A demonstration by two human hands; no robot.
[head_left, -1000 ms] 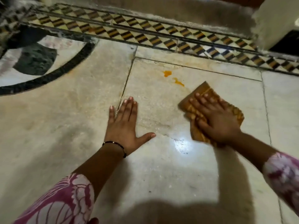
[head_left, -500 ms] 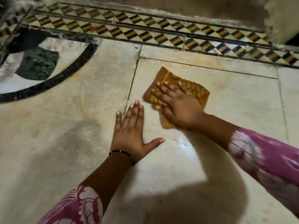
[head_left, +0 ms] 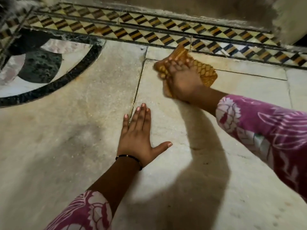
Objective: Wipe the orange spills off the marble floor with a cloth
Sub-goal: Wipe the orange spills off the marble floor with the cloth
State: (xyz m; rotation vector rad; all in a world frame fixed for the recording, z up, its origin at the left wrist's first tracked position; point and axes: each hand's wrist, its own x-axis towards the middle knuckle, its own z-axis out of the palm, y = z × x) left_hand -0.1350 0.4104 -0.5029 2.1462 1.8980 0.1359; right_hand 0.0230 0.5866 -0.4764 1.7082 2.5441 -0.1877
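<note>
My right hand (head_left: 181, 82) presses an orange patterned cloth (head_left: 206, 73) flat on the pale marble floor (head_left: 83, 130), close to the patterned border. The hand is blurred with motion and covers most of the cloth. No orange spill shows on the marble; the spot under the cloth is hidden. My left hand (head_left: 137, 135) lies flat on the floor nearer to me, fingers spread, across a seam between two slabs. It holds nothing.
A checkered inlay border (head_left: 149, 33) runs along the far edge below a grey wall. A dark curved inlay band (head_left: 54, 85) and a round stone pattern lie at the left. A pale wall corner (head_left: 292, 19) stands at the top right. My shadow falls on the near floor.
My right hand has swept the cloth left and then away from me, over the two orange spills, up to the border. The spills no longer show. My left hand has stayed planted.
</note>
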